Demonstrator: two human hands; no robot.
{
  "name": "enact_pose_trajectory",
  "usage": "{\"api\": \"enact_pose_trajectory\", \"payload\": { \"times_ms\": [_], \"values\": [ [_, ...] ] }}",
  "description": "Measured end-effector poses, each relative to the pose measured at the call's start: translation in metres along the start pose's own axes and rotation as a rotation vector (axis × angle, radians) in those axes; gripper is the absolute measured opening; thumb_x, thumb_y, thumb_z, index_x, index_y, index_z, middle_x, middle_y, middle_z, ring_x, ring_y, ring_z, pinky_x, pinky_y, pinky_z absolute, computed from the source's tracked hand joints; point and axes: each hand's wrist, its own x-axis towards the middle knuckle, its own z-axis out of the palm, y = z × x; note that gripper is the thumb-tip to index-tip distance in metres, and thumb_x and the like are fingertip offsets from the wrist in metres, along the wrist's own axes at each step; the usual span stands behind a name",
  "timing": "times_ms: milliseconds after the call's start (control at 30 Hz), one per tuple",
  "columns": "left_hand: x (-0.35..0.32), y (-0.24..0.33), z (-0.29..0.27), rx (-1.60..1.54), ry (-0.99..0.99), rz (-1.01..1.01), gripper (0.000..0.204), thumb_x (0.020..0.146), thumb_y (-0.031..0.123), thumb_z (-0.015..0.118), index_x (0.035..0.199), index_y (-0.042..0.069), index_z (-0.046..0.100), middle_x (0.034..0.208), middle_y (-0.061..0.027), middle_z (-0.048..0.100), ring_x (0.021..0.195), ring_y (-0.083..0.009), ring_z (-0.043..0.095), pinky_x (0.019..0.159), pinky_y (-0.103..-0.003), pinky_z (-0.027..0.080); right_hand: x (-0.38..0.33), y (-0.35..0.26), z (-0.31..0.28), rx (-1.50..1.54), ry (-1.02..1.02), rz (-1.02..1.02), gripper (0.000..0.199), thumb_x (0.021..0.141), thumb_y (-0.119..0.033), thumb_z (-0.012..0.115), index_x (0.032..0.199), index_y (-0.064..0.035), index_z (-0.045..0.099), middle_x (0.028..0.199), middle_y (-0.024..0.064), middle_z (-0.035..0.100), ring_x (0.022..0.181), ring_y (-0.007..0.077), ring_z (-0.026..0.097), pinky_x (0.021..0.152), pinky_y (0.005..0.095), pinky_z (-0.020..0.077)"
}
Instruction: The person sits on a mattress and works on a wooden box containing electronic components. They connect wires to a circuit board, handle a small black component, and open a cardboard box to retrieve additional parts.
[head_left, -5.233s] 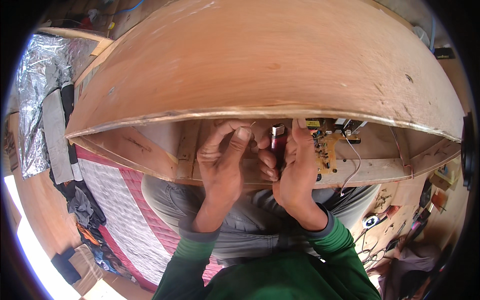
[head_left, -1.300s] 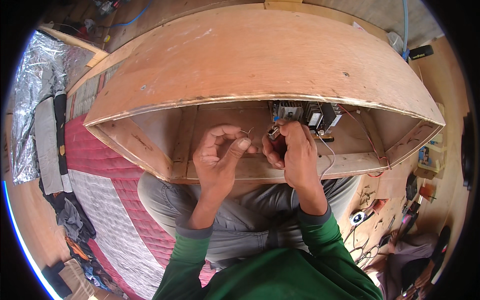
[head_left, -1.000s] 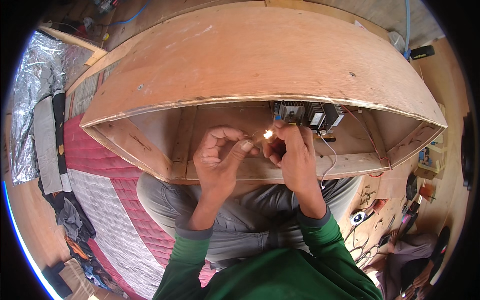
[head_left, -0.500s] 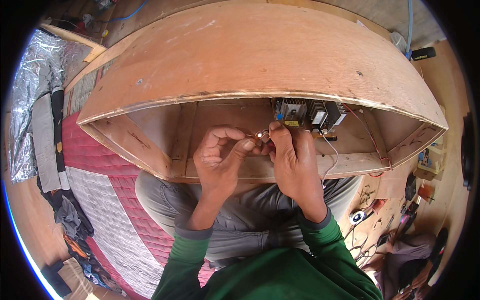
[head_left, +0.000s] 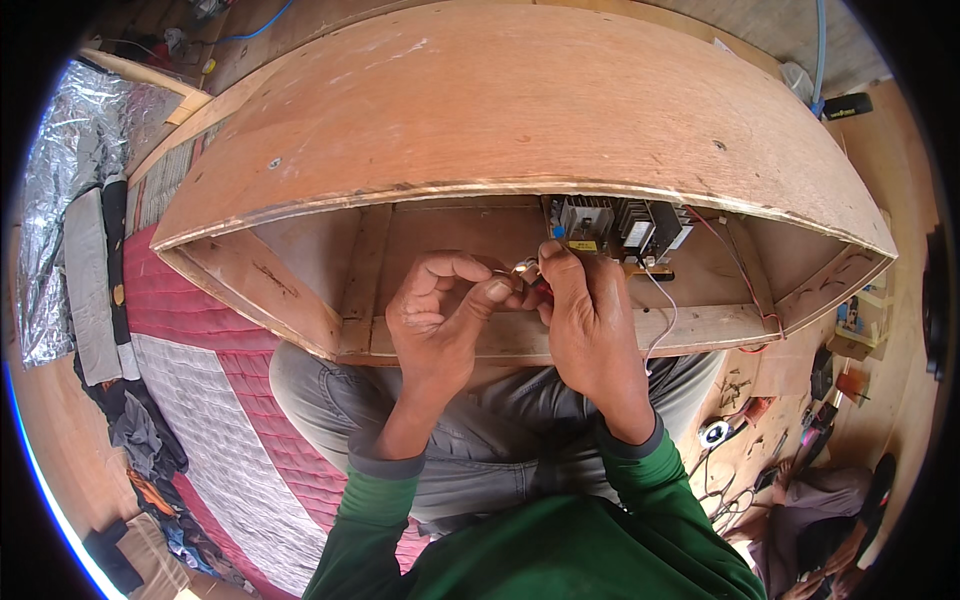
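Note:
My left hand [head_left: 437, 318] and my right hand [head_left: 596, 328] meet in front of the open side of a wooden box [head_left: 520, 110]. Between their fingertips is a small shiny metal part [head_left: 525, 268]; its exact kind is too small to make out. Thumb and forefinger of my left hand pinch its left side, where a thin strand seems to run. My right thumb and fingers close on its right side, partly hiding it. Just behind the right hand, inside the box, sits a circuit board with finned heat sinks [head_left: 588, 218]. A white wire [head_left: 673, 305] hangs from the electronics.
The box rests across my lap, its lower wooden edge [head_left: 480, 348] below my hands. A red-and-grey quilted cloth [head_left: 215, 430] lies to the left. Cables [head_left: 708, 480] and tools litter the floor at right, and another person [head_left: 810, 510] sits at the lower right.
The small metal part has turned slightly between my fingertips, and its bright glint has dimmed. Both hands stay in nearly the same place.

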Motion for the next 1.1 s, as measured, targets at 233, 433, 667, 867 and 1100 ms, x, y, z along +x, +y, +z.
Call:
{"api": "enact_pose_trajectory", "payload": {
  "times_ms": [233,433,667,867,1100],
  "values": [
    [0.001,0.0,0.001,-0.041,0.003,0.008,0.016,0.1,-0.007,0.073,0.11,-0.003,0.062,0.102,-0.0172,0.075,0.091,-0.0209,0.075,0.083,-0.035,0.065,0.0,0.002,0.001,0.056,0.003,0.008,0.037,0.112,-0.02,0.043,0.091,0.0053,0.06,0.079,0.0248,0.068,0.077,0.0498,0.066,0.066,0.0535,0.0497],
    [0.0,0.0,0.001,-0.049,0.009,-0.001,0.016,0.1,-0.008,0.073,0.109,-0.003,0.062,0.102,-0.0172,0.075,0.091,-0.0209,0.075,0.084,-0.035,0.065,0.001,0.0,0.0,0.048,-0.008,0.04,0.037,0.111,-0.02,0.043,0.091,0.0053,0.061,0.078,0.0249,0.067,0.076,0.0495,0.066,0.067,0.0529,0.0498],
    [0.001,-0.001,0.001,-0.05,-0.008,0.021,0.016,0.099,-0.008,0.073,0.11,-0.003,0.062,0.102,-0.0171,0.075,0.091,-0.0204,0.075,0.084,-0.035,0.064,-0.001,0.003,0.001,0.052,0.013,0.021,0.037,0.112,-0.02,0.045,0.091,0.0051,0.062,0.079,0.0249,0.067,0.076,0.0486,0.066,0.067,0.0524,0.0495],
    [-0.001,0.001,0.001,-0.023,0.025,-0.016,0.017,0.098,-0.008,0.076,0.108,-0.003,0.063,0.105,-0.0171,0.074,0.092,-0.0205,0.075,0.085,-0.035,0.064,0.003,0.005,-0.005,0.226,0.212,0.16,0.047,0.116,-0.043,0.051,0.106,0.0004,0.067,0.09,0.0066,0.066,0.073,0.0093,0.056,0.066,0.0257,0.0461],
    [-0.001,-0.003,0.001,-0.059,0.063,0.019,0.024,0.094,-0.01,0.079,0.111,-0.002,0.064,0.11,-0.014,0.073,0.098,-0.0193,0.074,0.091,-0.033,0.062,0.007,-0.007,-0.026,0.152,-0.002,0.032,0.026,0.106,-0.026,0.073,0.097,-0.0021,0.071,0.076,-0.0036,0.06,0.065,0.0033,0.048,0.059,0.0226,0.0379]
  ]
}}
